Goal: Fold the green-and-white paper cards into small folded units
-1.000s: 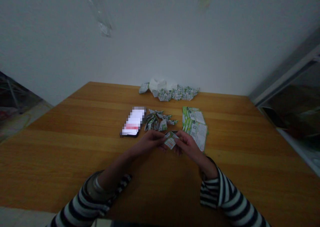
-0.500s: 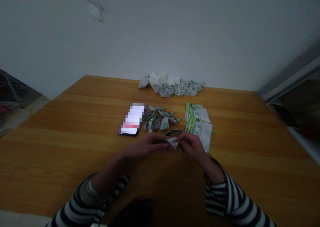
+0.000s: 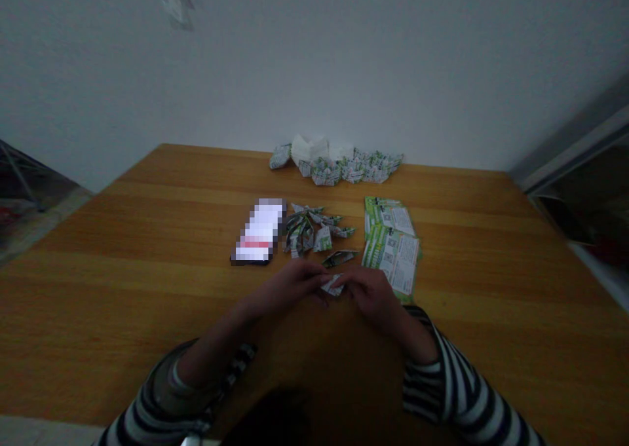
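Left hand [image 3: 289,283]: closed, pinching a folded paper slip [image 3: 333,286], lower centre of frame.
Right hand [image 3: 372,294]: closed on the same slip.
Just above: green printed sheets [image 3: 392,249], to the upper right.

Probably a home room: wooden table [image 3: 147,289] against white wall [image 3: 314,73].

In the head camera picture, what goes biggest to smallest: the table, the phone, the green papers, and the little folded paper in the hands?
1. Wooden table
2. Pile of green printed sheets
3. Phone, only a little smaller than the pile
4. Small folded paper, partly hidden but clearly smallest
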The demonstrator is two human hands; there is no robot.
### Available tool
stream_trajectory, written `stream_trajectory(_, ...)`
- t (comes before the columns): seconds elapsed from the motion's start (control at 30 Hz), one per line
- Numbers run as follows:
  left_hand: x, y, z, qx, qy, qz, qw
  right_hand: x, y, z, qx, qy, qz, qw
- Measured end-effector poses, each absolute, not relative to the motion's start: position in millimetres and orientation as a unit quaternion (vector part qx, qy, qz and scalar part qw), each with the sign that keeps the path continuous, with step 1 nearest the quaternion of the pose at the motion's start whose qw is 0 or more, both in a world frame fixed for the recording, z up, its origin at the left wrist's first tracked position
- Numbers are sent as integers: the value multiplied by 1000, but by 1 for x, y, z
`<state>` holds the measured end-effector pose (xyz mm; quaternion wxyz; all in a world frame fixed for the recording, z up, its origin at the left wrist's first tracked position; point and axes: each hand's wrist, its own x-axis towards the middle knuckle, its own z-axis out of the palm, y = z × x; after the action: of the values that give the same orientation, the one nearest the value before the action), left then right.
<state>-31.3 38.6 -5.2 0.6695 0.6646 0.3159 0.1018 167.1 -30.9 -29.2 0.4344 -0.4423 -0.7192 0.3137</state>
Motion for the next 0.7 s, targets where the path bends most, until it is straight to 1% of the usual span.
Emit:
stream_trajectory(0.13,-30,35,-13,733,335,130,577,167,-32,-24,-445,-711,330,434)
stream_trajectory(0.23,-29,34,-9,771,356,149,507,167,-34,-20,-444,-672,398,439)
stream_trajectory(0.33,-25,34,-1,805,372,167,432,166,-32,-22,-465,-565,489,475)
stream_trajectory(0.43,-21,31,1,831,367,182,377,164,-29,-28,-489,-502,531,477)
stream_trajectory(0.57,-19,27,-6,843,355,189,356,163,-26,-33,-508,-502,524,464)
stream_trajectory(0.63,-19,27,-8,828,366,189,380,165,-26,-34,-518,-514,505,461)
stream_trajectory(0.7,-21,30,-9,800,380,180,428,166,-27,-34,-525,-533,487,451)
